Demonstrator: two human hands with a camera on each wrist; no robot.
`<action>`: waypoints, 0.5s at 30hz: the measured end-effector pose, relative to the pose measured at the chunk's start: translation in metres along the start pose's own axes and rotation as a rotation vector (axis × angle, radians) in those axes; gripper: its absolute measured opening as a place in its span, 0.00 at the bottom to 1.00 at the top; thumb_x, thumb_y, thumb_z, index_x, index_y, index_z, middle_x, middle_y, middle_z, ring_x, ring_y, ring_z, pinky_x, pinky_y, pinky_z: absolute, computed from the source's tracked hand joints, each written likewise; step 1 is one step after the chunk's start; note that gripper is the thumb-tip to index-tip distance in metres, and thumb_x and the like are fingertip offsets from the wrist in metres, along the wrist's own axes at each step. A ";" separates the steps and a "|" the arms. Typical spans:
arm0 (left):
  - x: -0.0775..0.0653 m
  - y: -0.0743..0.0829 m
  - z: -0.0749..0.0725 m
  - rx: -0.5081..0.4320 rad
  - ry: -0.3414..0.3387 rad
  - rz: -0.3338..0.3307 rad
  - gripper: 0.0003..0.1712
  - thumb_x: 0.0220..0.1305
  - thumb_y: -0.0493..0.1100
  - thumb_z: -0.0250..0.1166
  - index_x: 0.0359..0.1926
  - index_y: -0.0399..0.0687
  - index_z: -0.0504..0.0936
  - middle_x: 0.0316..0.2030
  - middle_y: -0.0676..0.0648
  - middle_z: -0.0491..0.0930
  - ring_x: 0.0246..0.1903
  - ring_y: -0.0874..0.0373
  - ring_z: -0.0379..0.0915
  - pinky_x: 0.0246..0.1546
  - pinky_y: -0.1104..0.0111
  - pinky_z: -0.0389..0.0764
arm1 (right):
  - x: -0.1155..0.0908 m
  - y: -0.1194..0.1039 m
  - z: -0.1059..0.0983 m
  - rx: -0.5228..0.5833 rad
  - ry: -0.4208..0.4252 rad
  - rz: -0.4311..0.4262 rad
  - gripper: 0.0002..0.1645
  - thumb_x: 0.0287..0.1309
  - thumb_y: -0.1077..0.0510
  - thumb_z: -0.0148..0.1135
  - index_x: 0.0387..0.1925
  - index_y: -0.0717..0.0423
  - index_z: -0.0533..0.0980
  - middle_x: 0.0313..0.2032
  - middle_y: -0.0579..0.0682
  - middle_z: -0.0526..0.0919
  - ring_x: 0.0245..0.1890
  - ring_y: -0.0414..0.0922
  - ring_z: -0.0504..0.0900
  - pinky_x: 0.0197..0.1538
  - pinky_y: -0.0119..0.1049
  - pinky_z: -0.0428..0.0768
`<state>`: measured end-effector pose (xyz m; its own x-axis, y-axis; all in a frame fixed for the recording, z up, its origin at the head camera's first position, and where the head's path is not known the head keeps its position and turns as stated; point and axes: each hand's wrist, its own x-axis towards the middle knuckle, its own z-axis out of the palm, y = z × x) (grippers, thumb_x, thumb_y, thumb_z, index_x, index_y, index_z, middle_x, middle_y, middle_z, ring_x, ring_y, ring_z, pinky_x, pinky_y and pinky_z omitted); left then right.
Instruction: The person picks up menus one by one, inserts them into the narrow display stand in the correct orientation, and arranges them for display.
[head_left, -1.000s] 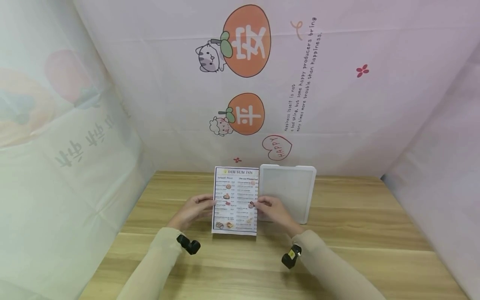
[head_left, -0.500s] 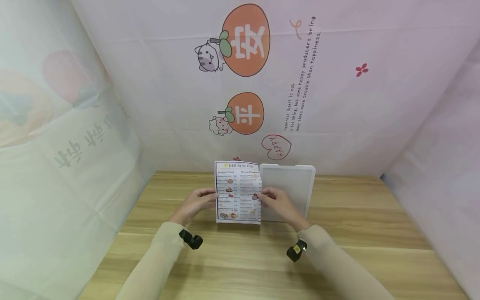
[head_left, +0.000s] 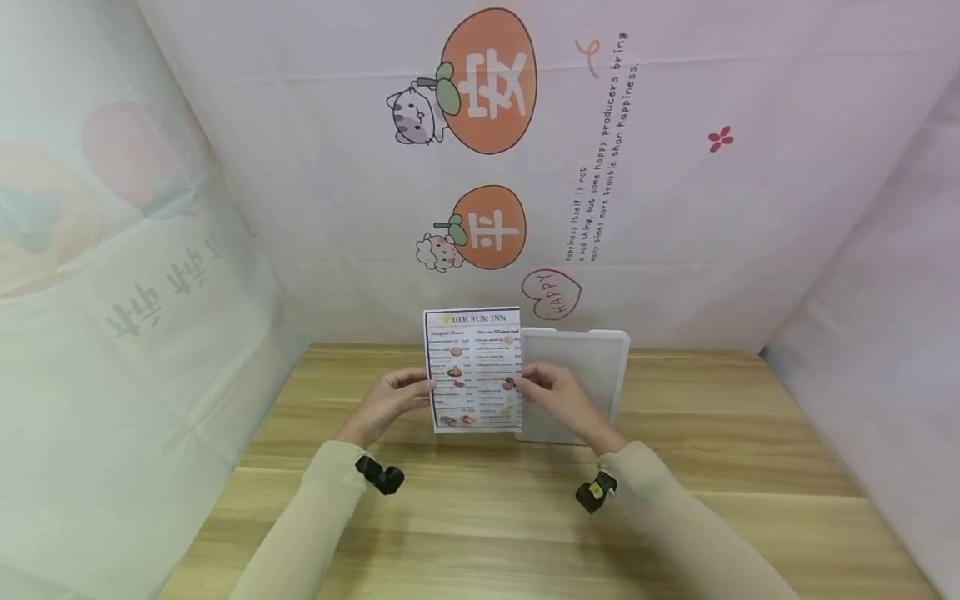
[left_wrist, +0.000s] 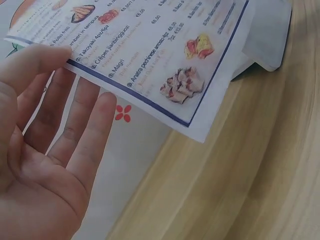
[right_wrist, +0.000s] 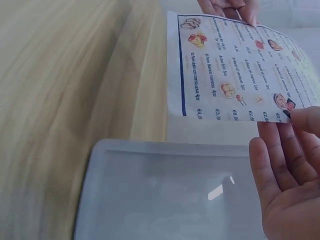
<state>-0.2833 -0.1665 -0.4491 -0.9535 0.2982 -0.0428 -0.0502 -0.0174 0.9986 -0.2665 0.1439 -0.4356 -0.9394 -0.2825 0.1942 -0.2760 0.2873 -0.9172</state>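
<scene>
My wood-grain counter (head_left: 480, 517) runs back to a pink-white cloth wall (head_left: 675, 217) printed with orange fruits and lettering, and more cloth closes in both sides. Toward the back stands a grey panel (head_left: 587, 367) with a raised white rim; its left edge is partly behind the "DIM SUM INN" menu sheet (head_left: 475, 371), which I hold up off the counter. My left hand (head_left: 382, 406) pinches the sheet's left edge and my right hand (head_left: 557, 397) the right edge, thumbs in front, the other fingers relaxed below. The right wrist view adds bright glints on the panel; the left wrist view, a small red flower (left_wrist: 123, 114) on the cloth.
</scene>
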 end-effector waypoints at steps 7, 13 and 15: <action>0.010 0.009 0.000 0.038 -0.006 0.066 0.23 0.67 0.44 0.69 0.58 0.34 0.80 0.54 0.39 0.81 0.51 0.47 0.81 0.59 0.53 0.76 | 0.007 -0.008 -0.008 -0.041 0.025 -0.073 0.12 0.70 0.57 0.61 0.45 0.62 0.82 0.44 0.55 0.86 0.44 0.51 0.83 0.46 0.33 0.81; 0.021 0.026 0.009 0.082 0.013 0.103 0.23 0.67 0.47 0.69 0.57 0.38 0.81 0.54 0.42 0.82 0.51 0.48 0.81 0.59 0.55 0.77 | 0.013 -0.017 -0.022 -0.077 0.065 -0.114 0.12 0.70 0.58 0.62 0.45 0.64 0.81 0.44 0.57 0.86 0.44 0.52 0.84 0.46 0.31 0.81; 0.025 0.031 0.013 0.088 0.022 0.115 0.22 0.67 0.47 0.69 0.57 0.39 0.82 0.53 0.42 0.82 0.51 0.48 0.81 0.59 0.55 0.76 | 0.014 -0.021 -0.028 -0.105 0.079 -0.111 0.13 0.70 0.57 0.62 0.46 0.63 0.81 0.45 0.56 0.86 0.44 0.51 0.84 0.46 0.32 0.81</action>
<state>-0.3045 -0.1474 -0.4188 -0.9579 0.2778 0.0728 0.0854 0.0333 0.9958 -0.2796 0.1598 -0.4038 -0.9138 -0.2465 0.3229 -0.3950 0.3538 -0.8478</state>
